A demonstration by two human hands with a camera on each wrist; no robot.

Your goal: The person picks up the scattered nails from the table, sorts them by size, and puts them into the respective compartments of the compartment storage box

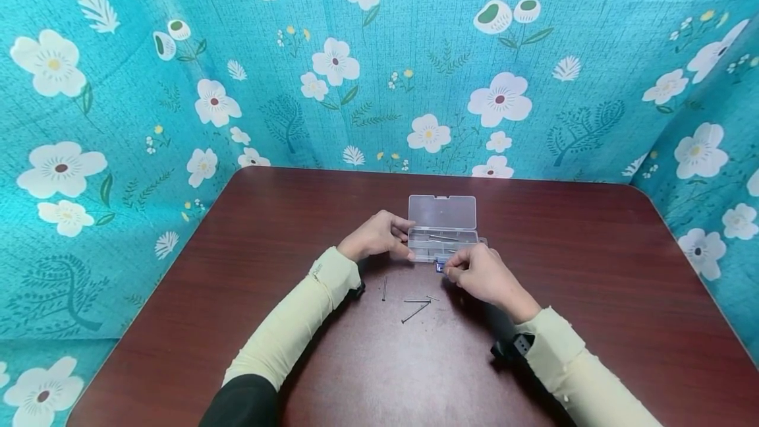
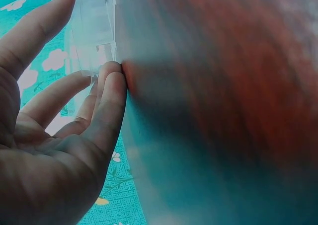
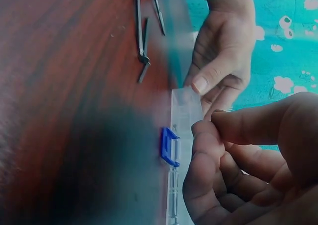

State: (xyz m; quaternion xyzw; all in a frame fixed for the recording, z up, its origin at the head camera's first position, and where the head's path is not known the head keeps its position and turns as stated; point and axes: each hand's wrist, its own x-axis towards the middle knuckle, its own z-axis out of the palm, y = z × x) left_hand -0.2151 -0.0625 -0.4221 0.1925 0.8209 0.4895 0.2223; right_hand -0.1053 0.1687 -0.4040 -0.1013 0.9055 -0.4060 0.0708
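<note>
A clear plastic box [image 1: 418, 254] stands on the table with its lid [image 1: 442, 212] raised at the back. Several nails [image 1: 443, 238] lie inside. My left hand [image 1: 379, 234] steadies the left end of the box, its thumb by the front corner and the fingers against the side. At the front right, my right hand [image 1: 481, 273] has thumb and index tips together, close to a blue latch [image 3: 169, 147] on the box. Whether something small is between those tips is hidden. Loose nails [image 1: 416, 312] lie in front of the box.
The dark red wooden table [image 1: 296, 203] reaches back to a turquoise flowered cloth [image 1: 391, 51]. One nail [image 1: 384, 288] lies apart on the left, near the left wrist. A second latch [image 1: 483, 241] shows at the right end of the box.
</note>
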